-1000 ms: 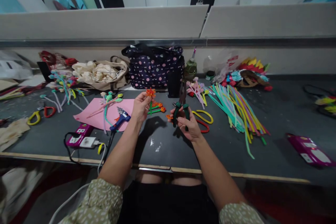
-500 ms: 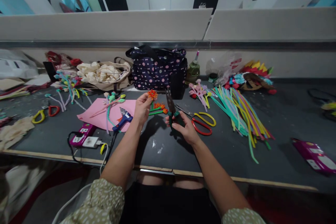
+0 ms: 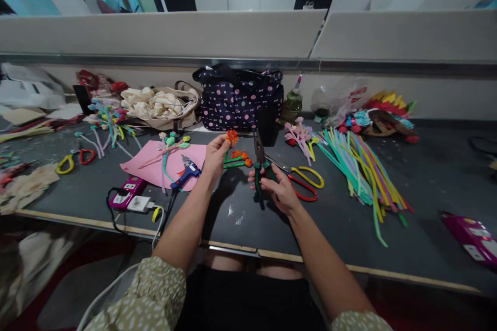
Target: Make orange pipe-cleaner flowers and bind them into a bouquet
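Pinched in my left hand point(image 3: 216, 155) is an orange flower point(image 3: 232, 137) on a green stem, held upright above the table. My right hand point(image 3: 280, 186) grips dark green-handled pliers point(image 3: 259, 158), their jaws pointing up and away from me. The pliers are to the right of the flower and apart from it. Between my hands, more orange flowers point(image 3: 241, 156) with green stems lie on the table. Scissors point(image 3: 306, 178) with yellow and red handles rest just right of the pliers. A blue glue gun point(image 3: 187, 171) lies on pink paper point(image 3: 143, 161) left of my left hand.
Colourful pipe cleaners point(image 3: 361, 170) are spread at the right. A dark patterned bag point(image 3: 240, 101) stands at the back, beside a green bottle point(image 3: 292, 103). Purple power strips point(image 3: 130, 191) lie at left and far right. A second pair of scissors point(image 3: 70, 161) lies at left.
The view has shifted slightly, so the table things appear further right. The pliers' handles look more spread in my right hand. My left hand still holds the flower.
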A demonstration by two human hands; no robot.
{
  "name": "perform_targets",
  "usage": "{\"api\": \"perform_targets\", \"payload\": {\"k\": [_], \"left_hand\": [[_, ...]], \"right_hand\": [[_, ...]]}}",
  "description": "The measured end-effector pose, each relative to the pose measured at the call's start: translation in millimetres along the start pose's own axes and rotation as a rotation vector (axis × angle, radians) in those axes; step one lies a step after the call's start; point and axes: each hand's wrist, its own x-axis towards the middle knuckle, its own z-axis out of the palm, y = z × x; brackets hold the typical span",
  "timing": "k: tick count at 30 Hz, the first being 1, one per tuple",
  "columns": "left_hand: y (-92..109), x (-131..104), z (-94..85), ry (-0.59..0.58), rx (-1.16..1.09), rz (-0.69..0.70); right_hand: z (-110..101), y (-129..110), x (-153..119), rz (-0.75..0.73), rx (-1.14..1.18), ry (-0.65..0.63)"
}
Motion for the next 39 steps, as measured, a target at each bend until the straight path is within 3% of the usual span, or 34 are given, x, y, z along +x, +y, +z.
{"api": "perform_targets", "payload": {"k": [9,39], "left_hand": [[1.1,-1.6,0.9,0.0,-0.052,-0.012],[4.2,-4.4,2.0,-0.046,0.049,0.04]], "right_hand": [[6.5,-1.5,-7.1,0.16,0.145,-0.232],[6.9,0.1,-6.7,0.167,0.116,-0.231]]}}
